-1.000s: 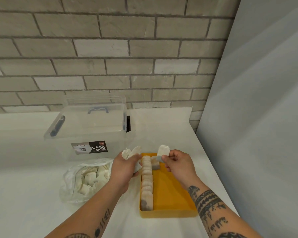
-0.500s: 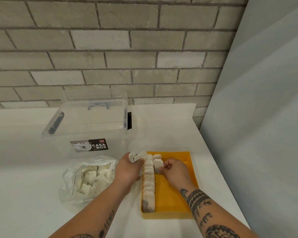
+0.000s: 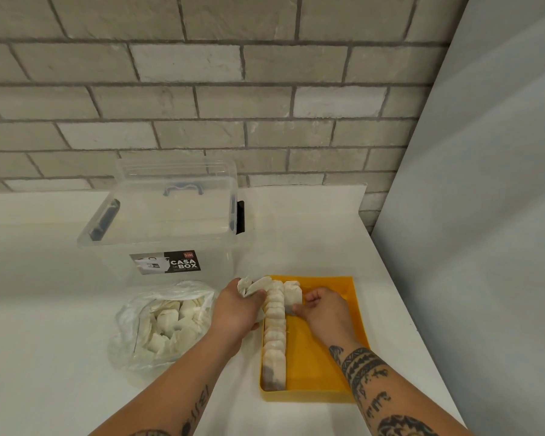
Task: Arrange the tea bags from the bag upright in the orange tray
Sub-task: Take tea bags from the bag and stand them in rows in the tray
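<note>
Orange tray (image 3: pixel 323 360), near right: row of tea bags (image 3: pixel 274 328) upright along left wall; 2nd-row tea bag (image 3: pixel 292 293) upright beside it, far end. Clear bag (image 3: pixel 129 313) left of tray, w/ loose tea bags (image 3: pixel 170 322).

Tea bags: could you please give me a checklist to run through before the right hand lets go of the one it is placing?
1. New tea bag upright in tray: ok.
2. Right hand pinches it: ok.
3. It would stand unsupported: cannot tell.
4. Row upright along tray's left wall: ok.
5. Left hand holds spare tea bags: ok.
6. Bag has more inside: ok.
</note>
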